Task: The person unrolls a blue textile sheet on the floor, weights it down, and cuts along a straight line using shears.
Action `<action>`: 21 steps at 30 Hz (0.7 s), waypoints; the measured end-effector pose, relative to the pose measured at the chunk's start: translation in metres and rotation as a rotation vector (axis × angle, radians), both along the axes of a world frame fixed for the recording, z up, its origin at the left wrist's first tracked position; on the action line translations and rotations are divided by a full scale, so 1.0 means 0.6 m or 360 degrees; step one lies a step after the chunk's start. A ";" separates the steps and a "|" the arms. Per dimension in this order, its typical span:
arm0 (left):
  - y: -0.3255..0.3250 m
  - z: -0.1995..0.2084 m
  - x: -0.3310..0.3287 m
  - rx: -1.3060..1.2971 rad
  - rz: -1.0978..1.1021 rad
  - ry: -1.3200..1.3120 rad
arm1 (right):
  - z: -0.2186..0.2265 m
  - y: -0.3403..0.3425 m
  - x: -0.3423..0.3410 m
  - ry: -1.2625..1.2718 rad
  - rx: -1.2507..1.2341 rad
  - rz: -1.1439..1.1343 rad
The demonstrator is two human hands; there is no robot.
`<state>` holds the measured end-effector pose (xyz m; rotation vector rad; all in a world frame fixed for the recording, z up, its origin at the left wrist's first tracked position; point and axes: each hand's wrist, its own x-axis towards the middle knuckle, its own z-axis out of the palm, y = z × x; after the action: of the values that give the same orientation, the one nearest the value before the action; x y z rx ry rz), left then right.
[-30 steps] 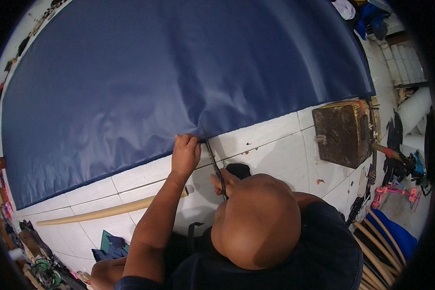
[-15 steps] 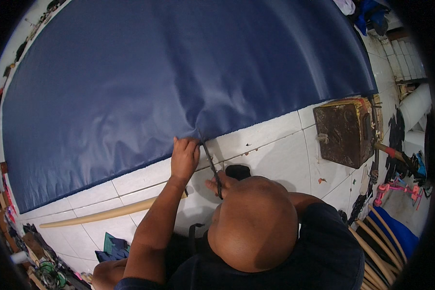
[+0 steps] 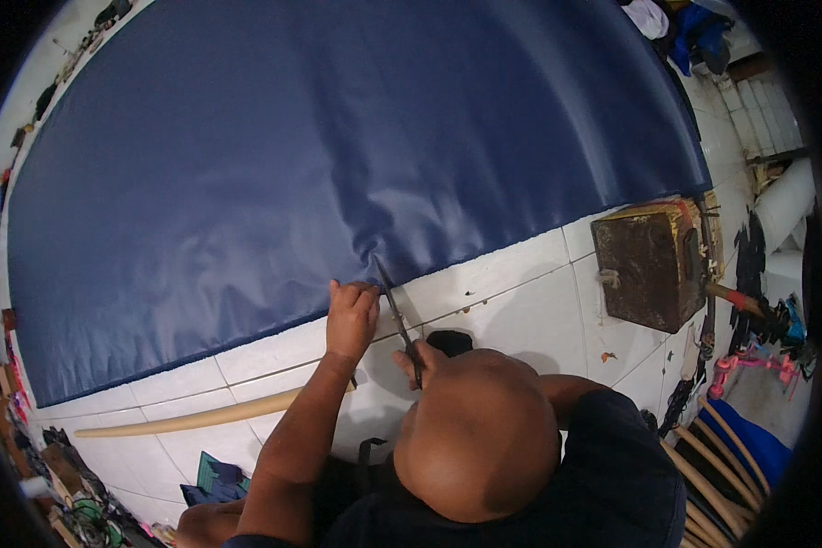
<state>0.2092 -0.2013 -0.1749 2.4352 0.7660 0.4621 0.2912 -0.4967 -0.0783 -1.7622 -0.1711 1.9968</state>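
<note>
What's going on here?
A person is at the near edge of a big dark blue sheet spread on a tiled floor. The left grip holds that edge; the right grip holds dark scissors, blades at the edge just right of the left fingers. Whether a cut has started isn't clear. A long tan pole lies to the left, a brown box to the right.
</note>
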 end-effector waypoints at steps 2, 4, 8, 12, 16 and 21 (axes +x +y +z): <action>-0.001 -0.005 0.000 -0.0027 -0.0019 -0.0026 | 0.010 0.004 0.003 -0.0010 0.0035 -0.0001; -0.007 -0.015 0.008 -0.0049 -0.0062 -0.0046 | 0.012 0.022 0.009 -0.0072 0.0114 -0.0039; -0.003 -0.002 -0.002 -0.0012 -0.0124 0.0069 | -0.075 0.170 0.022 -0.0293 0.0507 -0.0119; 0.003 -0.004 -0.012 -0.0009 -0.0193 0.0085 | -0.120 0.307 0.057 -0.0483 0.0660 -0.0286; 0.002 -0.001 -0.014 0.0037 -0.0225 0.0179 | -0.148 0.357 0.093 -0.0681 0.0893 -0.0232; -0.004 0.004 -0.022 0.0114 -0.0292 0.0212 | -0.163 0.425 0.127 -0.0510 0.0915 -0.0188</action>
<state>0.1960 -0.2039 -0.1724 2.5942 0.5808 0.2624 0.3676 -0.2415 -0.1761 -1.6392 -0.6564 1.3814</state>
